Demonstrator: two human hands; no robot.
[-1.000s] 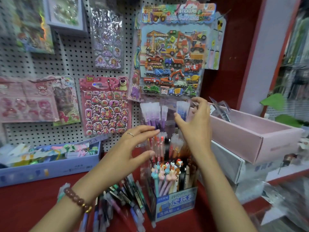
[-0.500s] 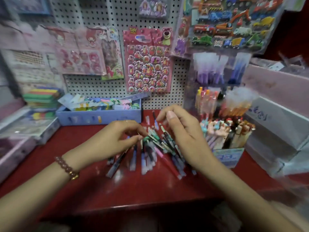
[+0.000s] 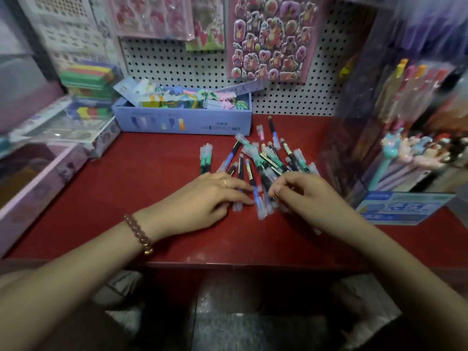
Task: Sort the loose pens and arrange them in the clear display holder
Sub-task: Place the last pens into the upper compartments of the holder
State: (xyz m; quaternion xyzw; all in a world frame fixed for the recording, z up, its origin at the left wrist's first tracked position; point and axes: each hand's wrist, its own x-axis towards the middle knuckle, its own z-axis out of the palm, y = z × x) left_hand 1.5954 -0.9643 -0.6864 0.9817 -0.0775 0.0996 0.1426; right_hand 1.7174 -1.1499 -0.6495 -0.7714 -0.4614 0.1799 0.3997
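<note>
Red shelf (image 3: 126, 186) seen from above, with a loose pile of pens (image 3: 266, 158) lying at its middle, near the clear display holder (image 3: 354, 138) that stands at the right, packed with upright pens. Left hand (image 3: 202, 196), wearing a bead bracelet (image 3: 140, 234), lies flat with straight fingers resting on the pens' near ends; right hand (image 3: 304, 193) curls its fingers over the pile's near right side, and whether it grips a pen cannot be told. Behind the pile, a blue box (image 3: 182, 120) sits against a white pegboard (image 3: 177, 64).
</note>
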